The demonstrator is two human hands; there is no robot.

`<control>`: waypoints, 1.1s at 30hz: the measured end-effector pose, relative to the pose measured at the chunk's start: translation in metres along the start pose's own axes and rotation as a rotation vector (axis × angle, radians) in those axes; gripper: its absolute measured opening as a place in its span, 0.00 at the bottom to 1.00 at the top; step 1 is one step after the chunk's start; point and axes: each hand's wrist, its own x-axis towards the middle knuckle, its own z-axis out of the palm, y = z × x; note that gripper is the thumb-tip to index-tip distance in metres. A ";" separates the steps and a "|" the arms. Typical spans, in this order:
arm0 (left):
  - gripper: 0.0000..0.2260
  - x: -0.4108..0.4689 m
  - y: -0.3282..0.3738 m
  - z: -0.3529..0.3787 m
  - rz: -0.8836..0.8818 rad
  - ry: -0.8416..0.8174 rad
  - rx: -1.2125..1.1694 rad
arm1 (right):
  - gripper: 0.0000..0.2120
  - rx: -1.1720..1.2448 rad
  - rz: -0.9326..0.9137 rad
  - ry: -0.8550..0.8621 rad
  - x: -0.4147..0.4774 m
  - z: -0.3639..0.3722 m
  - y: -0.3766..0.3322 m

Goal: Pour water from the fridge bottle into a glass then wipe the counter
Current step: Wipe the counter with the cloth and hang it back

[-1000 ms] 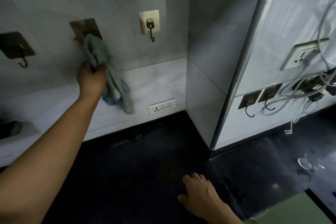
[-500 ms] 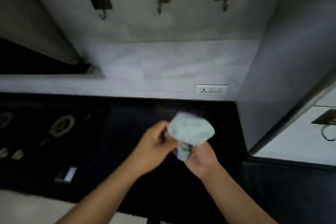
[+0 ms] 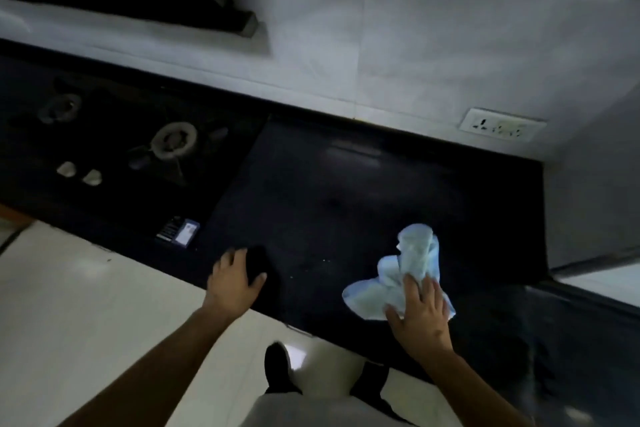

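**A:** What's closest to me right now?

**B:** My own two arms. My right hand (image 3: pixel 420 314) lies flat, fingers spread, pressing down on the pale blue cloth (image 3: pixel 403 279), which sits on the dark counter (image 3: pixel 329 191) near its front edge. Half a second ago I had that cloth bunched between both hands in the air; a second ago my left was pulling it off a wall hook. So it has come down onto the surface.

**B:** My left hand (image 3: pixel 235 276) has let go of the cloth. It rests on the front lip of the counter, fingers loosely curled over the edge, holding nothing that I can make out.

**A:** What does that mean for the job?

**B:** I read it as the start of the wiping step. I see no glass or bottle here, so I can't confirm the pour from this view.

**A:** And further back?

**B:** Left of the bare stretch, a small card or packet (image 3: pixel 177 231) lies near the edge, then the hob with its burner (image 3: pixel 174 140). Behind, the pale tiled wall carries a socket plate (image 3: pixel 498 128). The cloth has open counter ahead, so I'd sweep away from the card.
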 end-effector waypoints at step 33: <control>0.32 0.076 -0.067 0.055 0.253 0.287 0.064 | 0.27 -0.098 -0.667 0.153 0.035 0.126 -0.194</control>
